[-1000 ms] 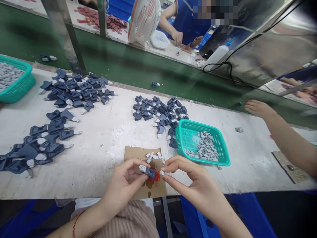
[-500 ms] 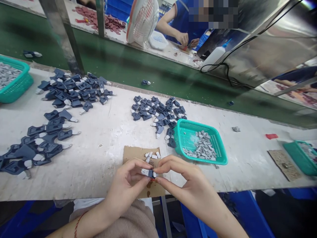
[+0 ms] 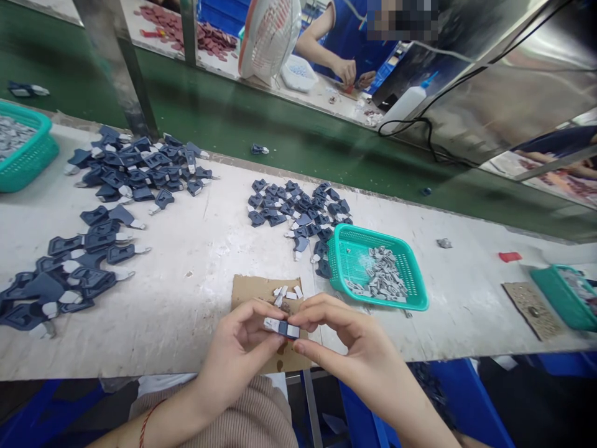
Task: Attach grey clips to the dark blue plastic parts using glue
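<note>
Over a piece of brown cardboard (image 3: 247,289), my left hand (image 3: 233,348) pinches a small dark blue and grey plastic part (image 3: 282,328) between thumb and fingers. At the part's right end is my right hand (image 3: 345,330), its index fingertip on the upper edge and its thumb close below. A pale grey piece shows on that end, and a bit of red is just visible under the part. Several small grey pieces (image 3: 282,294) lie on the cardboard beyond my fingers. Right of centre stands a green basket (image 3: 342,283) of grey pieces.
Dark blue parts lie in a middle pile (image 3: 303,205) and a left pile (image 3: 140,165). Another green basket (image 3: 32,162) stands far left, one more (image 3: 550,298) far right. Behind the table runs a green conveyor belt (image 3: 196,112); across it, a co-worker's hands (image 3: 347,71) work near a fan (image 3: 270,37).
The thumb and index finger of my right hand have parted slightly, uncovering the part's pale right end. Parts on the green belt have shifted left.
</note>
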A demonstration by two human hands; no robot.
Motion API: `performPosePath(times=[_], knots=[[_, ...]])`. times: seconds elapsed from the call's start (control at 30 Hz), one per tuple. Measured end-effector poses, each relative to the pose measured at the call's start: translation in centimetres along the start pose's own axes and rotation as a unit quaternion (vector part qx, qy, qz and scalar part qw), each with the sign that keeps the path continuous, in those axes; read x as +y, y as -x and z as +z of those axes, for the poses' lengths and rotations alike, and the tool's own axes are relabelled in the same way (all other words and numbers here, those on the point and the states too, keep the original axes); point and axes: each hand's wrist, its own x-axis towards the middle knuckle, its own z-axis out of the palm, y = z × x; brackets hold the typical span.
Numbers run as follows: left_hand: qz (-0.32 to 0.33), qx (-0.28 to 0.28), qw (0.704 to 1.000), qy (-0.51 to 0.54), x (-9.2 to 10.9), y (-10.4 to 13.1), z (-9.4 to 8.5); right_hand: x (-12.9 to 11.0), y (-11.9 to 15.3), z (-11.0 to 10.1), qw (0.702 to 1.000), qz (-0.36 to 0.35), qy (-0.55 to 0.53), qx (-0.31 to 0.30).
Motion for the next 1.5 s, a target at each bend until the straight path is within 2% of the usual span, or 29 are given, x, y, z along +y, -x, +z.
performPosePath(times=[0.17, 0.33, 0.4, 0.5, 0.6, 0.7, 0.83, 0.9, 1.03, 1.13, 1.2, 1.3, 1.37, 1.43, 1.5], knots=[[-0.018, 0.001, 1.0, 0.019, 0.2, 0.0, 0.2, 0.6, 0.6, -0.2, 1.0, -0.016, -0.003, 0.005], [-0.065, 0.016, 0.997, 0.045, 0.5, -0.1, 0.2, 2.0, 2.1, 0.5, 0.982, -0.16, 0.036, 0.095], [-0.073, 0.018, 0.995, 0.06, 0.6, -0.2, 0.2, 2.6, 2.6, 1.2, 0.976, -0.197, 0.042, 0.081], [-0.081, 0.023, 0.994, 0.066, 0.9, -0.3, 0.3, 3.7, 2.7, 2.3, 0.973, -0.216, 0.06, 0.056], [-0.087, 0.049, 0.993, 0.071, 1.3, -0.4, 0.6, 4.5, 2.6, 3.2, 0.962, -0.244, 0.094, 0.078], [-0.091, 0.058, 0.991, 0.077, 1.4, -0.6, 0.8, 4.4, 2.3, 3.7, 0.966, -0.229, 0.064, 0.102], [-0.088, 0.037, 0.993, 0.071, 1.9, -1.0, 0.9, 3.5, 2.0, 4.3, 0.975, -0.146, -0.078, 0.146], [-0.09, 0.035, 0.993, 0.067, 2.4, -1.2, 0.9, 3.4, 1.8, 4.5, 0.97, -0.149, -0.088, 0.17], [-0.101, 0.054, 0.992, 0.054, 2.7, -1.6, 1.2, 4.3, 1.6, 4.3, 0.958, -0.225, 0.052, 0.171], [-0.115, 0.062, 0.99, 0.044, 2.1, -1.8, 1.6, 5.2, 1.3, 3.6, 0.923, -0.289, 0.188, 0.172], [-0.121, 0.063, 0.99, 0.039, 1.8, -2.0, 1.6, 5.6, 1.1, 3.3, 0.898, -0.317, 0.242, 0.185], [-0.154, 0.083, 0.977, 0.119, 3.6, -2.9, -0.1, 6.3, 0.7, 3.5, 0.902, -0.299, 0.235, 0.206], [-0.2, 0.121, 0.942, 0.241, 6.4, -3.8, -2.3, 6.8, 0.5, 4.2, 0.925, -0.26, 0.179, 0.211], [-0.176, 0.148, 0.935, 0.269, 9.4, -4.8, -4.7, 7.2, 0.4, 5.2, 0.951, -0.224, 0.085, 0.196], [-0.169, 0.165, 0.923, 0.304, 11.3, -5.8, -6.6, 7.6, 0.4, 6.0, 0.964, -0.203, -0.001, 0.173]])
